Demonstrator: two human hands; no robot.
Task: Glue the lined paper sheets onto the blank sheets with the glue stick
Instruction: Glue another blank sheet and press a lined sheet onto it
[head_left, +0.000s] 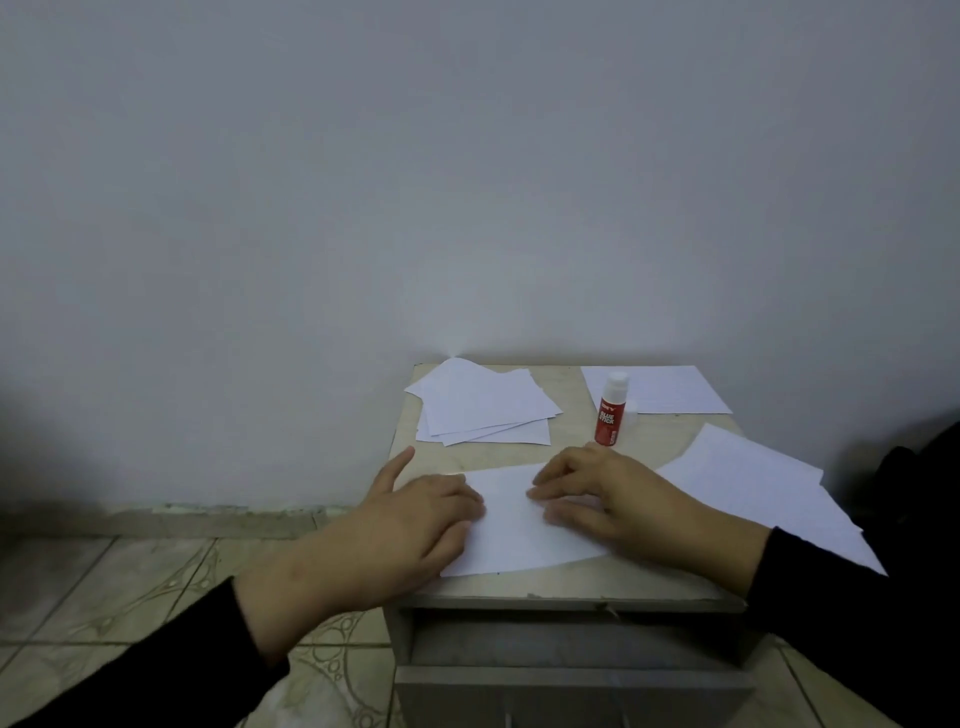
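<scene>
Small stand with a pale, worn surface (519, 584) pushed against a plain grey wall (467, 182), over a patterned tile floor (130, 597). Open compartment and a drawer front (571, 691) below the top.

Nearest the front edge, a white sheet (519, 525) lying flat between the two hands; too pale and blurred to tell lined from blank. Left hand (415, 514) resting palm down on the sheet's left end, fingers (467, 499) laid fairly straight and close together over the paper, thumb (397, 465) stretched out toward the back and off the sheet. Right hand (602, 499) resting palm down on the sheet's right part, fingers (545, 491) straight and slightly spread, tips pointing left toward the other hand, pressing or smoothing rather than gripping. Nothing pinched or curled around by either hand. Black sleeves (130, 670) on both forearms.

Glue stick (609, 410) standing upright just behind the right hand, red body with white lettering, white top. A small clear piece just beside it on its right, too blurred to identify.

At back left, a loose fanned stack of white sheets (483, 408), edges askew. At back right, a single sheet (670, 387) with faint ruled lines, lying flat behind the glue stick. On the right side, more sheets (753, 483) overlapping, faintly lined, hanging past the right edge.
</scene>
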